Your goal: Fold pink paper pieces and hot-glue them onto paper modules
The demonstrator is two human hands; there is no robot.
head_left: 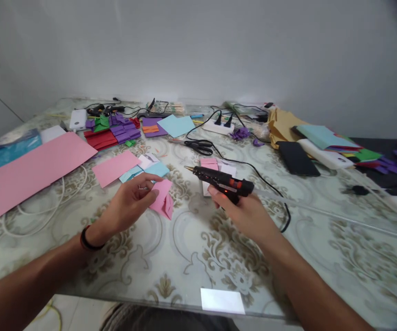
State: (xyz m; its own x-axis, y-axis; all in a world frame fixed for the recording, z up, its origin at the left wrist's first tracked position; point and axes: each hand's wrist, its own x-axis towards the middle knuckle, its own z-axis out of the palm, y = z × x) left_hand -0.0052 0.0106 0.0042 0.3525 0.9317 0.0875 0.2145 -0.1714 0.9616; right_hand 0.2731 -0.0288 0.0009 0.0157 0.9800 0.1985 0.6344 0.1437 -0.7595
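Note:
Between the thumb and fingers of my left hand point(134, 200) is a folded pink paper piece point(164, 200), held just above the patterned table. My right hand point(245, 216) is wrapped round the grip of a black hot glue gun point(222, 179). Its brass nozzle points left, toward the pink paper but apart from it, and a small red light glows on its body. A long clear glue stick point(322, 212) runs out of its back to the right. Behind the gun lies a small pink and white paper piece point(209, 163), partly hidden.
Pink sheets point(40, 168) and a smaller pink paper point(116, 168) lie left. Red and purple folded papers point(125, 131) are behind. The gun's black cord point(253, 168) loops near scissors point(198, 146) and a white power strip point(219, 127). A black phone point(297, 158) lies right.

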